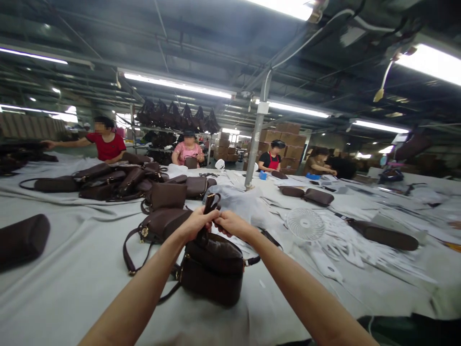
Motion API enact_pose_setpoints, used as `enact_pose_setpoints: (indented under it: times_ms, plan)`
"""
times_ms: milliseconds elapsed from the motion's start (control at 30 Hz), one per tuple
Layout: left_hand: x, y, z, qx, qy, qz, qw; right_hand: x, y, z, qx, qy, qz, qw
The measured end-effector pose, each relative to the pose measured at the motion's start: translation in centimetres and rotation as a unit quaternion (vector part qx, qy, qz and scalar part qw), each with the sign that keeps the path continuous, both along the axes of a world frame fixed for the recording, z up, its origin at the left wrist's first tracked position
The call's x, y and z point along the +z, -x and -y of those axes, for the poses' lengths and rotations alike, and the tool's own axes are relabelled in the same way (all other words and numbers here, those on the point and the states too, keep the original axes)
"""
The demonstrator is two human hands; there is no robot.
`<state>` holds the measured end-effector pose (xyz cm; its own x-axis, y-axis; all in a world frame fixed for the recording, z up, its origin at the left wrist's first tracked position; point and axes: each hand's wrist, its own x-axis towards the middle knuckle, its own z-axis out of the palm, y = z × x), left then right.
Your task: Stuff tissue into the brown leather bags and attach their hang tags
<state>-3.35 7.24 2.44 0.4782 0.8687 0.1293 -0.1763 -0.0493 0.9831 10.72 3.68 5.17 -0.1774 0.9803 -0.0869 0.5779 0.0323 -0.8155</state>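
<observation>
A dark brown handbag with a zip and a side strap sits on the pale table cloth between my forearms. Above its top, my left hand is closed on a looped brown strap, whose loops stick up past the fingers. My right hand meets it there, its fingers pinched on the same strap; the exact grip is hidden by the knuckles. Just behind lie more brown bags, one of them a bag with a long strap and a gold-coloured fitting.
A heap of brown bags lies at the back left, and one bag at the left edge. To the right are a white handheld fan, white strips and a long brown piece. A metal post rises mid-table. Several people work opposite.
</observation>
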Motion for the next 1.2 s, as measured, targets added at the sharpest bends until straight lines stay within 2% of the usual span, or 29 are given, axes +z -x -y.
enact_pose_setpoints:
  times_ms: [100,167,267,367,467,600,667,767,900,1033,1100,1200]
  plan:
    - [-0.1,-0.1,0.0,0.034,-0.001,0.002,0.999,-0.2,0.7,0.0,0.004,-0.005,0.002,1.000]
    - [0.0,0.1,-0.1,0.056,0.003,0.012,0.998,0.0,-0.1,0.1,0.009,-0.001,0.003,1.000]
    - [0.5,0.5,-0.2,0.070,0.012,0.030,0.997,0.5,-3.7,0.1,-0.013,0.000,0.017,1.000]
    - [1.3,1.6,-0.3,0.069,0.029,0.052,0.996,0.1,-9.1,0.5,-0.092,-0.018,0.059,0.994]
    - [1.9,2.8,-0.3,0.064,0.045,0.062,0.995,-2.5,-13.6,1.9,-0.146,0.020,0.131,0.980]
    - [2.0,3.8,-0.3,0.074,0.055,0.054,0.994,-8.1,-15.9,3.7,-0.152,0.098,0.215,0.960]
    - [1.9,3.9,-0.3,0.078,0.071,0.046,0.993,-10.5,-16.6,3.7,-0.180,0.080,0.259,0.945]
    - [1.9,4.0,-0.3,0.088,0.100,0.032,0.991,-12.9,-18.2,2.7,-0.244,0.024,0.330,0.912]
    - [2.1,4.0,-0.1,0.095,0.117,0.005,0.989,-15.1,-20.5,1.3,-0.247,0.004,0.382,0.890]
    - [2.5,4.0,0.2,0.119,0.121,-0.026,0.985,-15.9,-21.4,1.5,-0.247,-0.022,0.415,0.875]
    - [2.5,3.8,0.3,0.138,0.119,-0.020,0.983,-15.8,-21.2,1.8,-0.248,-0.048,0.426,0.869]
    - [2.1,3.6,0.2,0.142,0.114,-0.022,0.983,-16.0,-19.3,1.6,-0.179,-0.084,0.419,0.886]
